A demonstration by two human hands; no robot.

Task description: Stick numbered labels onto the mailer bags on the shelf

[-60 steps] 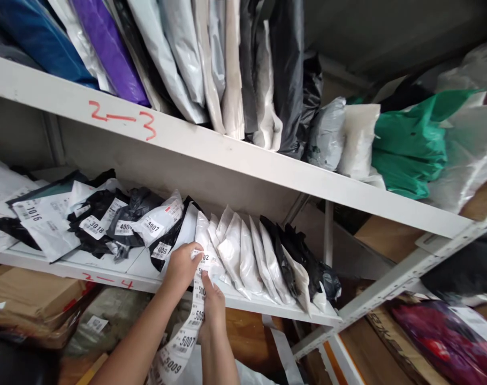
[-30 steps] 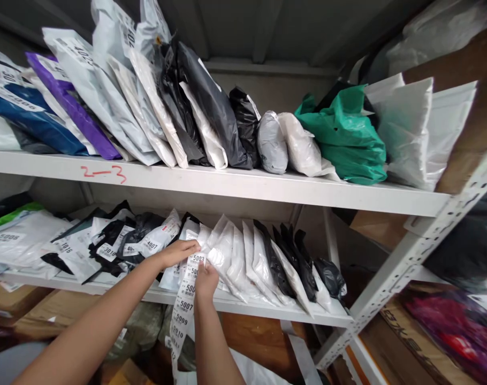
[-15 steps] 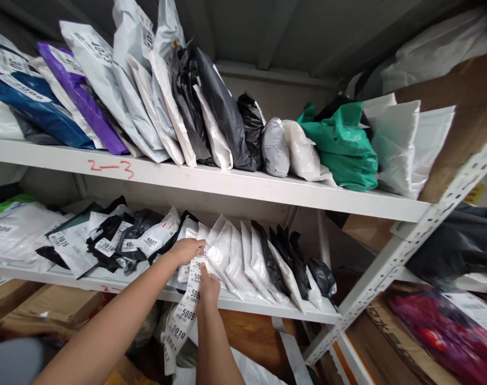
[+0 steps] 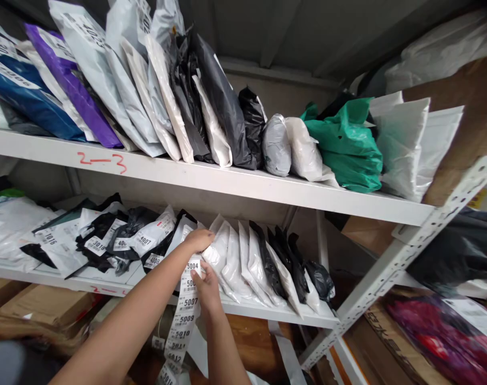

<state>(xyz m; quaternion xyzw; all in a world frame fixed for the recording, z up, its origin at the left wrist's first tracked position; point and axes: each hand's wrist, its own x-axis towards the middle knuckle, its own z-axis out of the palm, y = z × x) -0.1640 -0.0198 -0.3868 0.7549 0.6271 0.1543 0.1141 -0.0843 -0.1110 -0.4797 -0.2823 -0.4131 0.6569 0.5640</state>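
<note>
Your left hand [image 4: 199,240] rests on top of a white parcel [image 4: 216,251] at the front edge of the lower shelf [image 4: 267,313], fingers curled down over the parcel's upper edge. Your right hand [image 4: 206,289] sits just below it, thumb and fingers pinching the top of a long strip of numbered labels [image 4: 183,321] – the strip hangs down past the shelf's front edge, with 5007 and 5009 readable. More white and black parcels [image 4: 267,262] stand in a row to the right along that shelf; the upper shelf [image 4: 227,184], marked 2–3 in red, carries a green bag [image 4: 348,147] near its right end
</note>
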